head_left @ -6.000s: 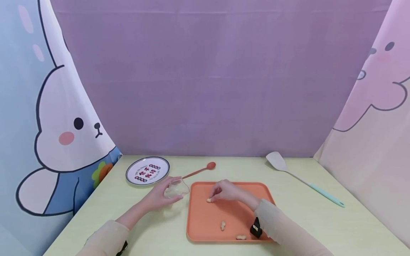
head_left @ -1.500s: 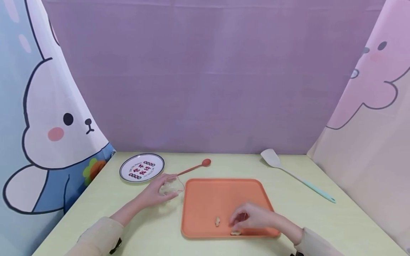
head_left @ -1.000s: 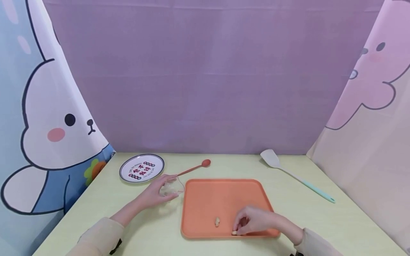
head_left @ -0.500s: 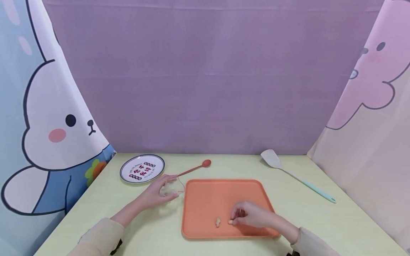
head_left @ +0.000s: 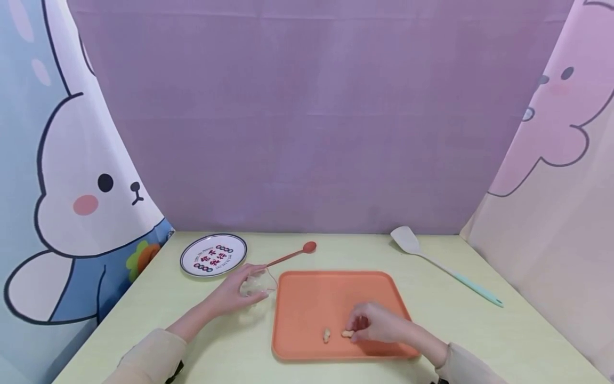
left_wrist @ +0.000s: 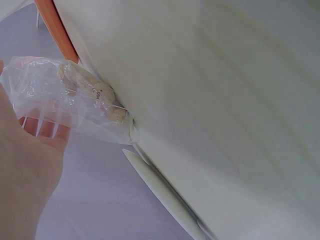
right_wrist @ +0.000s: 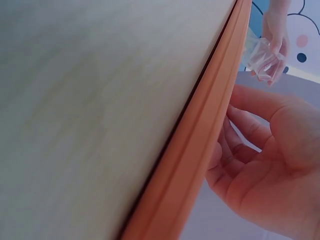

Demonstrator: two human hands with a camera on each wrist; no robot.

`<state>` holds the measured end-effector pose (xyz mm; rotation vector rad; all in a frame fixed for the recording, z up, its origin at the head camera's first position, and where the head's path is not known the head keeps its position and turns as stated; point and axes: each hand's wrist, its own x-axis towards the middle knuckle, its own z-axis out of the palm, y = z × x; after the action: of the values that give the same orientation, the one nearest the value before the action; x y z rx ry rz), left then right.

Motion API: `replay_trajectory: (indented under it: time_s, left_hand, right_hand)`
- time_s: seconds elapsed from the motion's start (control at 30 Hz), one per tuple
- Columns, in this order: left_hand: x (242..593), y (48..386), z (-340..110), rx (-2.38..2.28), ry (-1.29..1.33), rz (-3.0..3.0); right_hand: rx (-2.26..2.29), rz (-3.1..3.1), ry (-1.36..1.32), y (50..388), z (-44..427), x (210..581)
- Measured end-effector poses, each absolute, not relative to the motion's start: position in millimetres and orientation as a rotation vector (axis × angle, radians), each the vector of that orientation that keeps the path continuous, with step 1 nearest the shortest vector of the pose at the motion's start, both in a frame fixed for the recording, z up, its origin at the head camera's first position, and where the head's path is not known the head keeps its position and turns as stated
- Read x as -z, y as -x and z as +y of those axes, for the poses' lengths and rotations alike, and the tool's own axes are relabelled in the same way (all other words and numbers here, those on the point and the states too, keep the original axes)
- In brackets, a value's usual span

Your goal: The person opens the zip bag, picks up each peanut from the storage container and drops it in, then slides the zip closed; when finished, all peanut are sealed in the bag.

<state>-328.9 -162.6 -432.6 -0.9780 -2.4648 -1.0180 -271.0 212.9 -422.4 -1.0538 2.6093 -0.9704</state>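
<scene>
My left hand (head_left: pixel 231 292) holds a clear plastic bag (left_wrist: pixel 42 92) just left of the orange tray (head_left: pixel 307 354), keeping its mouth spread between thumb and fingers. Several peanuts (left_wrist: pixel 104 93) lie in the bottom of the bag, as the left wrist view shows. Over the front part of the tray, my right hand (head_left: pixel 376 322) has a peanut (head_left: pixel 347 334) at its thumb and fingertips. A second peanut (head_left: pixel 326 335) rests on the tray just left of it. In the right wrist view the tray's rim hides the fingertips and the peanut.
Behind my left hand sits a white plate (head_left: pixel 213 256) with a dark rim and red lettering. A red spoon (head_left: pixel 309 247) lies behind the tray. To the right is a spatula (head_left: pixel 408 241) with a mint-green handle. A purple curtain (head_left: pixel 307 117) closes off the back.
Six seconds ago my right hand pinched another peanut farther back, which is now gone from the tray. Since then it has lifted the front-edge peanut inward. My left hand stays with the bag.
</scene>
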Motion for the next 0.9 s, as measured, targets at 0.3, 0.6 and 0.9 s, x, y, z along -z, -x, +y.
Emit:
replay_trajectory:
  time_s: [0.3, 0.6, 0.9]
  left_hand:
    - [433, 330, -163, 1.019, 0.982, -2.464]
    - [433, 329, -163, 1.013, 0.978, -2.465]
    - [435, 331, -165, 1.017, 0.996, -2.447]
  right_hand:
    - [0.916, 2.683, 1.08, 271, 213, 422]
    - [0.982, 2.71, 1.063, 272, 211, 417]
    - [0.974, 2.75, 0.988, 281, 204, 409]
